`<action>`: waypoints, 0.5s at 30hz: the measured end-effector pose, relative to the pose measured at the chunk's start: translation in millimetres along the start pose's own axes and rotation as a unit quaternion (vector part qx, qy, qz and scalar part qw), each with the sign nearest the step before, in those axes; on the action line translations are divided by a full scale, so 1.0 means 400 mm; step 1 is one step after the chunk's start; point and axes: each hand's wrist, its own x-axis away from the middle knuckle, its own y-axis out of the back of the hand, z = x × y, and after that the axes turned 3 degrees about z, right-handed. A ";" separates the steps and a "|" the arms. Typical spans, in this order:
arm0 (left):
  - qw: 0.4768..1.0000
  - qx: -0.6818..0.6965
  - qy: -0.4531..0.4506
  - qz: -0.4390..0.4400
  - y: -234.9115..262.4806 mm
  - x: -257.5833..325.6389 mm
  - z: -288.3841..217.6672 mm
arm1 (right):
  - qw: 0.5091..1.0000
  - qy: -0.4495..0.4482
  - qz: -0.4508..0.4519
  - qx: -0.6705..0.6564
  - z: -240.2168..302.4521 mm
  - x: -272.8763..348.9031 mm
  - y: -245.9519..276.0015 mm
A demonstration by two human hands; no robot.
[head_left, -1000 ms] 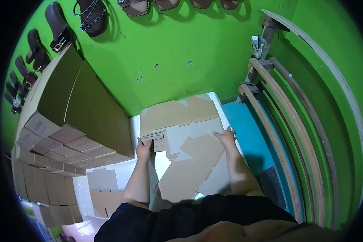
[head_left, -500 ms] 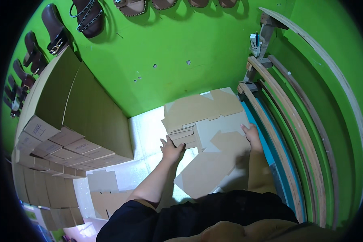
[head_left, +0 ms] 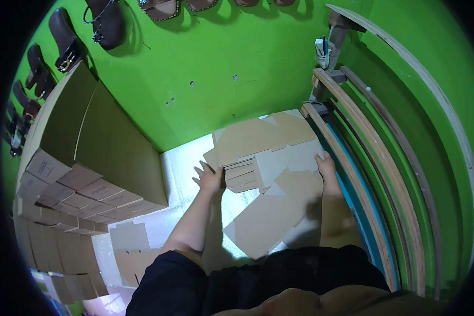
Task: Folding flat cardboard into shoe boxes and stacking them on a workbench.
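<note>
A flat, pale grey-brown box blank [head_left: 284,160] lies over other cardboard sheets in front of me, its narrow slit flaps [head_left: 240,177] folded together at the left end. My left hand [head_left: 209,178] is beside these flaps, fingers spread to the left and thumb side touching their edge. At the blank's right edge rests my right hand [head_left: 326,166], thumb and finger apart; its lower fingers are hidden. A brown cut cardboard sheet [head_left: 263,138] lies beyond the blank, and another brown sheet [head_left: 263,221] is nearer me.
Stacked cardboard boxes [head_left: 113,142] rise on the left. Wooden rails [head_left: 371,142] run along the right, with a small holder [head_left: 322,58] of pens at their far end. Sandals [head_left: 68,42] hang on the green wall [head_left: 205,63]. More flat cardboard [head_left: 131,260] lies at lower left.
My left hand has moved left off the top of the folded flaps to their outer edge. My right hand stays at the right edge. The view has shifted slightly.
</note>
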 end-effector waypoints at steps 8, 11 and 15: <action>0.991 0.120 -0.050 0.019 -0.008 -0.114 0.002 | 0.999 0.034 0.008 -0.007 -0.043 0.021 0.026; 0.989 0.084 -0.107 0.059 -0.012 -0.117 -0.010 | 0.998 0.061 0.003 0.017 -0.049 0.019 0.023; 0.986 -0.040 -0.159 0.026 -0.017 -0.067 -0.068 | 0.989 -0.018 -0.039 0.141 -0.057 0.018 0.038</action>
